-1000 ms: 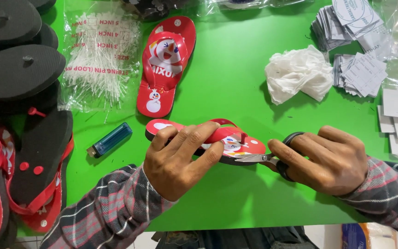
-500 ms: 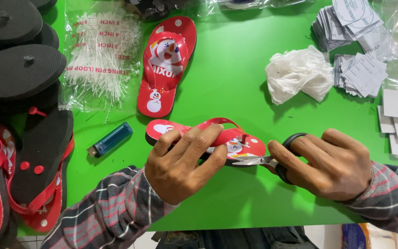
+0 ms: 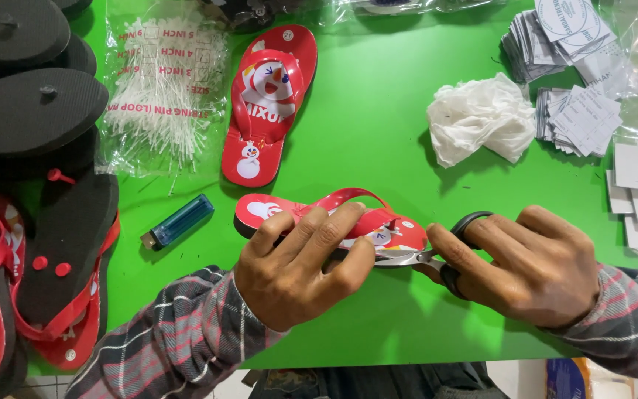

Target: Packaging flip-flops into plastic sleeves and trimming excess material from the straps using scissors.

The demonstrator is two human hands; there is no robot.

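Green counter [image 3: 378,133] near its front edge: left hand [image 3: 297,273] now grips the red printed foam sandal [image 3: 334,222] closer over its strap, while right hand [image 3: 533,270] stays closed on black-handled scissors [image 3: 437,258] at its edge.

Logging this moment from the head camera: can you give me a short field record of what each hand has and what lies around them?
left hand: grips small red printed flip-flop sandal, held on its side
right hand: holds black-handled steel scissors, blades at the sandal's edge
surface: green table
near left hand: blue lighter
behind: second red sandal, lying flat; bag of white plastic loop pins
right side: crumpled white plastic, paper tags
left edge: stacked black-soled sandals
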